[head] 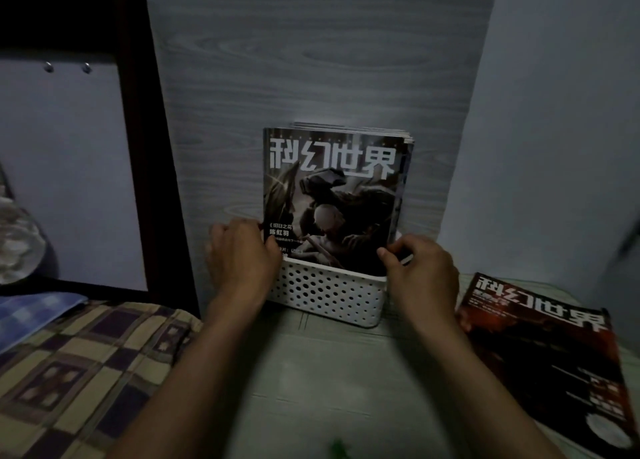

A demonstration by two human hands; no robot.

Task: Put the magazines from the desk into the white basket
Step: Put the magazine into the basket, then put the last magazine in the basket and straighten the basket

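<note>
Tall magazines, shallow basket

The counter carries one more magazine; the standing stack in the white basket could tip forward if the left hand and right hand, each clamped on the front cover's edges, let go.

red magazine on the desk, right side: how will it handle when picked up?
The red magazine looks thin and soft-covered, so it will probably flop if lifted by one edge. Its cover seems glossy, so maybe slippery. Lying flat, it may need an edge lifted first.

Head view looks down, close (dim, perhaps blurred), facing wall.
</note>
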